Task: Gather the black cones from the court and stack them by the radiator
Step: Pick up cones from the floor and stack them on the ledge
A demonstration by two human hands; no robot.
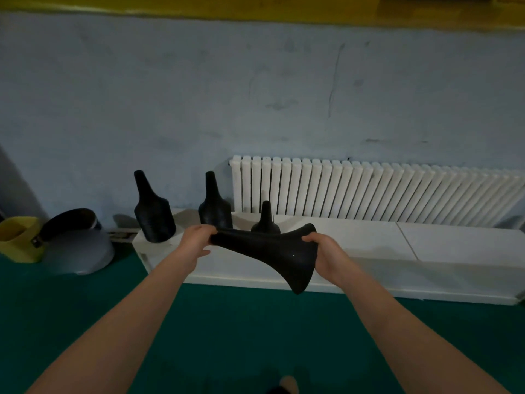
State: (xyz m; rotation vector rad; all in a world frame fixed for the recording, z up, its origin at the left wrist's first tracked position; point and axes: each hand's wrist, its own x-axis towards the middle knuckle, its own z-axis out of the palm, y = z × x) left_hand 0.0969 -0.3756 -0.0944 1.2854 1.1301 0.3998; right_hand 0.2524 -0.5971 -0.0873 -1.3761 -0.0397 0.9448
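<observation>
Beside the radiator point(369, 191), three black cones point(215, 209) are stood on the surface point(369, 240). A fourth cone point(270, 251) is held sideways before it, tip gripped by the left hand point(196, 240), rim pinched by the right hand point(326, 257). It is judged light and pliable, best grasped at the neck.

I'm working from one wide-angle view, riding on the wearer's head and looking forward and down. It's facing the blue wall point(255, 81) and the white radiator point(369, 191) nearly square on, probably from standing height, though the lens is bending the edges. The left hand point(196, 243) and right hand point(326, 254), gripping a black cone point(272, 251), are sitting nearest the lens at mid-frame, over the green floor point(241, 322).
</observation>
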